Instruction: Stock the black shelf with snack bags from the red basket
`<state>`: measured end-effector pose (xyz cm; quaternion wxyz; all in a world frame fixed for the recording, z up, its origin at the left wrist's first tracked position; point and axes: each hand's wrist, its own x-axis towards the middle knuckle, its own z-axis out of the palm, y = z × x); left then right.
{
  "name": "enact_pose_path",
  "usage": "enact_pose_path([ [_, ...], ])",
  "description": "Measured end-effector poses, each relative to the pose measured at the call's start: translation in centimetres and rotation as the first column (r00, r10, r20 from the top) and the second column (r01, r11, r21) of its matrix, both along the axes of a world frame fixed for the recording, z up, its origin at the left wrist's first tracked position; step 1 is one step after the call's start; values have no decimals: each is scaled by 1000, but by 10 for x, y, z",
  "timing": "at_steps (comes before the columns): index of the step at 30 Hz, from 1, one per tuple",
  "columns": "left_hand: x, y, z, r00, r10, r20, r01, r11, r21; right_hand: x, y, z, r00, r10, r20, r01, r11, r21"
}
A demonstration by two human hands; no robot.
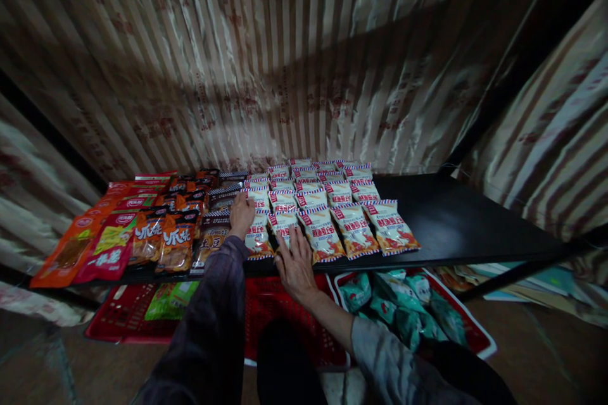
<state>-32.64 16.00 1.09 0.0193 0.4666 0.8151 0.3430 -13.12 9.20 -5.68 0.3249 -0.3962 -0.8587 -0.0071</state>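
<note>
snack packs (pixel 319 234) in rows on shelf (pixel 446 221), l. & ctr.; sheet (pixel 294 76) behind; baskets (pixel 273 304) below.

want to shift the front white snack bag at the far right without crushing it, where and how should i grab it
I'd pinch the near crimped end of the white snack bag, coming from the front right. That flat seam faces the front edge of the shelf, while the middle looks puffed. Its right side is open; another bag crowds its left.
</note>
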Motion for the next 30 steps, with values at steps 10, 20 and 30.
enact_pose_path([
  [10,31,-22,11,995,-13,-100,31,985,173,-1,0,-1,1000,11,-19,-12,998,-59],
  [20,102,-78,-16,982,-186,18,175,951,255,10,-7,-8,986,91,-138,-100,993,-56],
  [30,130,-89,-40,967,-218,131,186,957,221,13,-11,-14,989,37,-141,-69,970,-231],
])
